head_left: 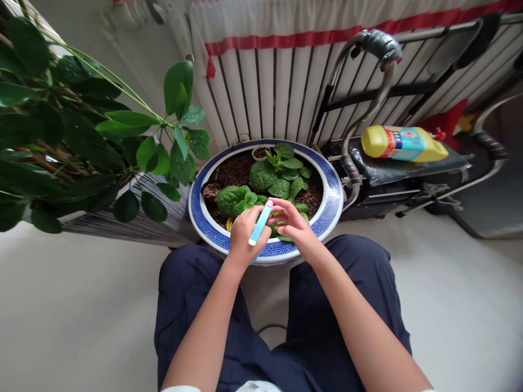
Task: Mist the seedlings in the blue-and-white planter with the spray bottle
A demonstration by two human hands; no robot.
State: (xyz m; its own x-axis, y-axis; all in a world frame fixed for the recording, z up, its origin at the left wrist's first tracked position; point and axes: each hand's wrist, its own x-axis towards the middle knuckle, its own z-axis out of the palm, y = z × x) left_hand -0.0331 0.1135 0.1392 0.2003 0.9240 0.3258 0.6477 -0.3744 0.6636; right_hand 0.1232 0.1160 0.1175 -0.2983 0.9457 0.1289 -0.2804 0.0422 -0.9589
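My left hand (243, 234) is closed around a light-blue spray bottle (260, 224), seen from above. Its slim head has a white back end and a pink nozzle pointing away from me, and the body is mostly hidden under my hand. My right hand (295, 224) is beside the nozzle, fingers loosely curled and apart, with the index fingertip at or touching the pink tip. Beneath both hands is a round blue-and-white pot (333, 201) holding dark soil (229, 177) and leafy green plants (262, 175).
A tall plant (152, 155) with wet, glossy leaves leans in from the left. Behind the pot stands a white radiator (261, 92) under a red-edged cloth (281, 41). At right, a metal-framed walker (378, 103) stands by a yellow bottle (402, 144) lying on its side.
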